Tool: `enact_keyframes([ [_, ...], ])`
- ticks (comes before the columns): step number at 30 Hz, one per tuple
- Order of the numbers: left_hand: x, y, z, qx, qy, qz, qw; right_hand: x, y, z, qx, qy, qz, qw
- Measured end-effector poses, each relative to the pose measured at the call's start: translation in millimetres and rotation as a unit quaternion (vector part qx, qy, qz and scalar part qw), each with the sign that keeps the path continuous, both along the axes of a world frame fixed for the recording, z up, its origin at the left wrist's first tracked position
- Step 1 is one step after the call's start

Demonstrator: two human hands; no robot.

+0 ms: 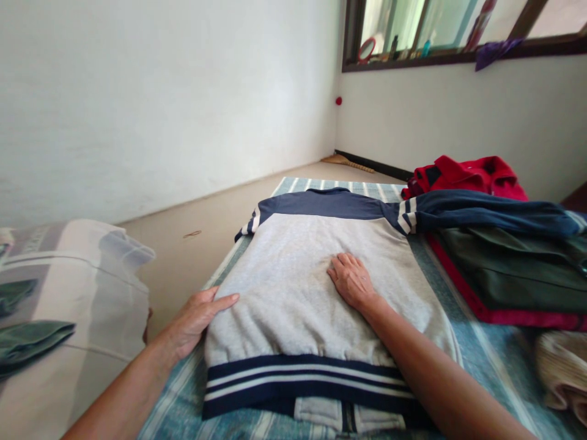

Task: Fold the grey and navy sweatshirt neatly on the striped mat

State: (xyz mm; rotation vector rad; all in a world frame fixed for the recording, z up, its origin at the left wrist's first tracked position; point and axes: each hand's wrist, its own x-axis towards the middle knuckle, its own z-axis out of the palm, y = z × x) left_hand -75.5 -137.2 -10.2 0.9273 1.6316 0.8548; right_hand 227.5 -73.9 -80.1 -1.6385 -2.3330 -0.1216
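A grey and navy zip jacket (293,263) lies back side up, with white stripes on its cuffs and hem. Its right-hand sleeve stretches out over the folded clothes, while the left-hand sleeve is tucked mostly under. My left hand (197,318) grips the jacket's left side edge, thumb on top and the other fingers partly hidden at the edge. Flat on the middle of the grey back rests my right hand (352,280), its fingers stretched out. Part of the zipped front (348,415) shows below the striped hem.
Beneath the jacket is a blue striped cloth (481,360). On the right sit a folded dark green garment (518,269), a red garment (472,174) and a beige cloth (564,366). A pale covered surface (101,311) stands at left, beside the floor (183,256).
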Motion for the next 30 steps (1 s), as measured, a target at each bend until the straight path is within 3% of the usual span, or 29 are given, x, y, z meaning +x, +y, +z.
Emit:
enact_keyframes([
  [10,-1.8,-0.9,-1.2,0.005,0.004,-0.009,1.000,0.4,2.8,-1.4,-0.007,-0.009,-0.001,1.000],
  [21,-4.3,-10.3,-8.8,0.062,0.050,0.013,0.997,-0.5,-1.4,5.9,-0.036,-0.029,-0.012,0.999],
  [26,3.2,-22.3,-0.4,0.052,0.081,0.007,0.995,-0.2,-4.0,18.7,-0.064,-0.037,-0.013,0.997],
  [30,7.5,-33.0,5.1,0.017,0.085,-0.034,0.996,4.3,-36.4,41.7,-0.069,-0.038,0.018,0.997],
])
